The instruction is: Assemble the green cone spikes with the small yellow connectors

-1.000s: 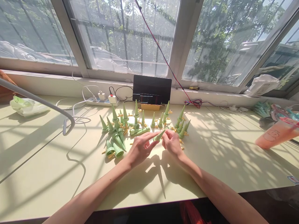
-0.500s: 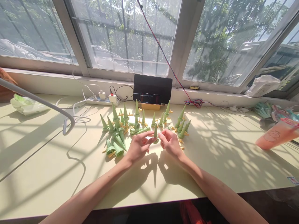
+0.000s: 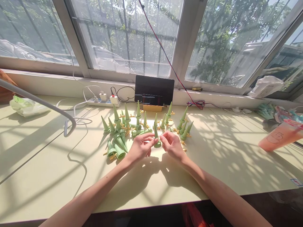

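A green plastic cone (image 3: 156,138) stands point-up between my two hands, just above the pale table (image 3: 47,164). My left hand (image 3: 141,146) pinches it from the left with thumb and forefinger. My right hand (image 3: 172,145) closes on it from the right, and a small yellow piece seems to sit at its fingertips. Behind them stands a cluster of several more green cones with yellow cross-pieces (image 3: 139,121), some upright. A few cones lie on their sides to the left (image 3: 117,146).
A black screen on a stand (image 3: 154,90) sits at the window sill. A white power strip (image 3: 103,101) with cables lies left of it. A bent grey tube (image 3: 47,107) crosses the left side. An orange cup (image 3: 279,137) lies at the right.
The cone went from lying tilted between my fingers to standing point-up. Both hands have drawn a little closer together and lowered toward the table.
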The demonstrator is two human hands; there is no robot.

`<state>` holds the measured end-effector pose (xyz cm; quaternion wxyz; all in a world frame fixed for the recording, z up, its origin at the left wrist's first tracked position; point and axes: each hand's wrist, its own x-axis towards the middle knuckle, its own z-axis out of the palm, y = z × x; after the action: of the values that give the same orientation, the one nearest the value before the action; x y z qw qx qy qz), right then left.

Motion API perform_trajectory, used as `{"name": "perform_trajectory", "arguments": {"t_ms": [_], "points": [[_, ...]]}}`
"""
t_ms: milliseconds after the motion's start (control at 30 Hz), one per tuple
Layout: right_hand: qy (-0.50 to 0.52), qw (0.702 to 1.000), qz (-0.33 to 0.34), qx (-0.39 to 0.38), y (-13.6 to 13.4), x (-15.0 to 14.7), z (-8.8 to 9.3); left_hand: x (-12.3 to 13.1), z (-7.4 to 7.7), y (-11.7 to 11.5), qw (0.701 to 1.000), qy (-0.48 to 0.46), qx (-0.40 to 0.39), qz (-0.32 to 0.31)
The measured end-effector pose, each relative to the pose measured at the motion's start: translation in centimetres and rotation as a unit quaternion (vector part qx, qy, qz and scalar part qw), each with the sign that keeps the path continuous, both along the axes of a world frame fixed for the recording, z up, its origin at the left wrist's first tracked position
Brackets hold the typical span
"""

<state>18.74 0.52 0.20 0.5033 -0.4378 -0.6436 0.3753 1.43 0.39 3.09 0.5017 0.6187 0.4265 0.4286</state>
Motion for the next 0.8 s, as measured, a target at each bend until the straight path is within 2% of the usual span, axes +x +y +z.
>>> {"name": "perform_trajectory", "arguments": {"t_ms": [333,567,667,800], "points": [[-0.050,0.998,0.008,0.043,-0.3,0.2,0.2,-0.6,-0.1,0.4,0.990,-0.045,-0.114,-0.073],[-0.097,0.987,0.005,0.129,-0.7,0.2,0.7,-1.1,0.2,0.6,0.959,-0.121,-0.221,-0.131],[-0.109,0.983,0.001,0.149,-0.7,0.2,0.7,-1.1,0.2,0.6,0.959,-0.122,-0.224,-0.122],[-0.119,0.980,-0.013,0.161,-0.6,0.1,0.6,-0.8,-0.2,0.6,0.976,-0.103,-0.169,-0.092]]}}
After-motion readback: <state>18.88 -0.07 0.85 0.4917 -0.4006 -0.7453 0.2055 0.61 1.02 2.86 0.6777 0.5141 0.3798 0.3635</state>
